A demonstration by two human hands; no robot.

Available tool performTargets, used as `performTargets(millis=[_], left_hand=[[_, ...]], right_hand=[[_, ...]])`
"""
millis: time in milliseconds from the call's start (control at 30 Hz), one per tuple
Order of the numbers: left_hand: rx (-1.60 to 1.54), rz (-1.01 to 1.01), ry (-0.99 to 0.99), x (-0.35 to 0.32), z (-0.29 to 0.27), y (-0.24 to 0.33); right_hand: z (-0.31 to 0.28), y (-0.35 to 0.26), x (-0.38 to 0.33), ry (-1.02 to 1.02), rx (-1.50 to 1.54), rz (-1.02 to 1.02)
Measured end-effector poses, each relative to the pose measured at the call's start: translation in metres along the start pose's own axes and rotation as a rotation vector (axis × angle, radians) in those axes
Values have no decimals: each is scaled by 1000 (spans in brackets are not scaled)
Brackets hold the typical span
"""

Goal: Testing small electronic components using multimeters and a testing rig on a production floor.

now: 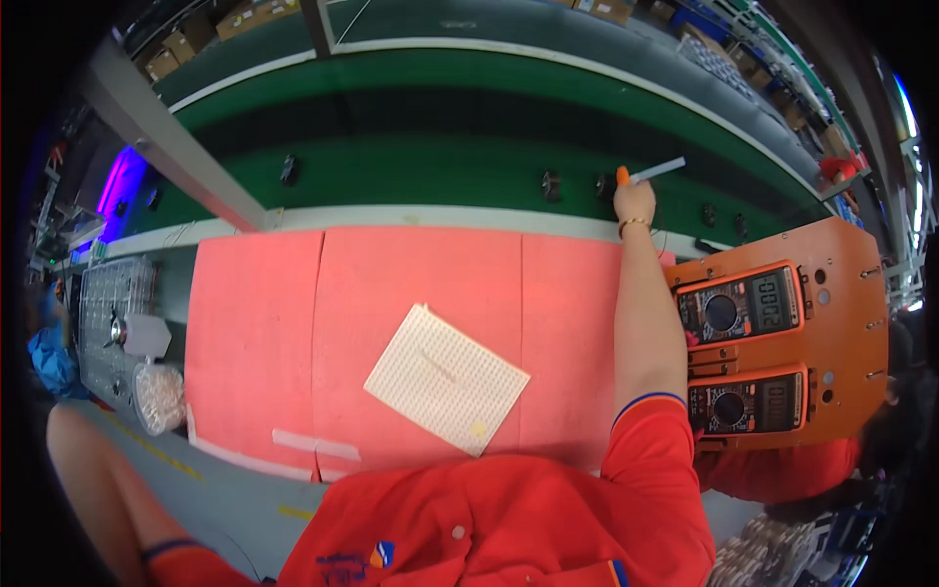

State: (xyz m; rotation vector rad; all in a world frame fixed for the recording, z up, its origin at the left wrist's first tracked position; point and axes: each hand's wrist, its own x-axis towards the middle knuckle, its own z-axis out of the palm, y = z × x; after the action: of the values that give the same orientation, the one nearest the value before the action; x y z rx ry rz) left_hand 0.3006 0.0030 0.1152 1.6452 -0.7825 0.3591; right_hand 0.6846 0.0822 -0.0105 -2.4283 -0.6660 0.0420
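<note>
Stretched far out over the green conveyor belt (430, 147), my right hand (636, 203) is closed round a slim whitish pen-like stick (657, 171). One fingertip wears an orange cover (622, 176). Right beside that fingertip is a small dark round part (605, 186); whether the finger touches it cannot be told. Another dark part (551, 186) stands on the belt just left of it. My left arm (98, 479) shows at the lower left rim, but its hand lies outside the picture. A cream perforated board (447, 380) rests at an angle on the pink mat (259, 342).
Two multimeters (740, 303) sit in an orange panel (841, 293) at the right. At left are a clear divided tray (103, 293), a translucent bottle (147, 336) and a tub of pale bits (159, 396). A grey post (176, 147) rises at the far left.
</note>
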Motion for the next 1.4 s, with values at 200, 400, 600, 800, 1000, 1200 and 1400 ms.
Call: performTargets(millis=[200,400,600,800,1000,1200,1400], left_hand=[[-63,11,-92,-2,5,19],[-195,63,-210,8,11,29],[-277,92,-297,8,8,33],[-351,119,-454,15,-5,39],[-456,171,-620,31,-17,26],[1048,-856,374,52,-124,-145],[1234,-1210,127,99,-152,-258]], right_hand=[[-3,7,0,-76,51,-47],[13,-4,-9,-90,41,-122],[1,-17,-17,-156,60,-181],[6,-11,-23,-161,102,-210],[4,9,-14,-153,171,-151],[4,-5,-24,-97,204,-128],[7,7,-19,-97,259,-91]])
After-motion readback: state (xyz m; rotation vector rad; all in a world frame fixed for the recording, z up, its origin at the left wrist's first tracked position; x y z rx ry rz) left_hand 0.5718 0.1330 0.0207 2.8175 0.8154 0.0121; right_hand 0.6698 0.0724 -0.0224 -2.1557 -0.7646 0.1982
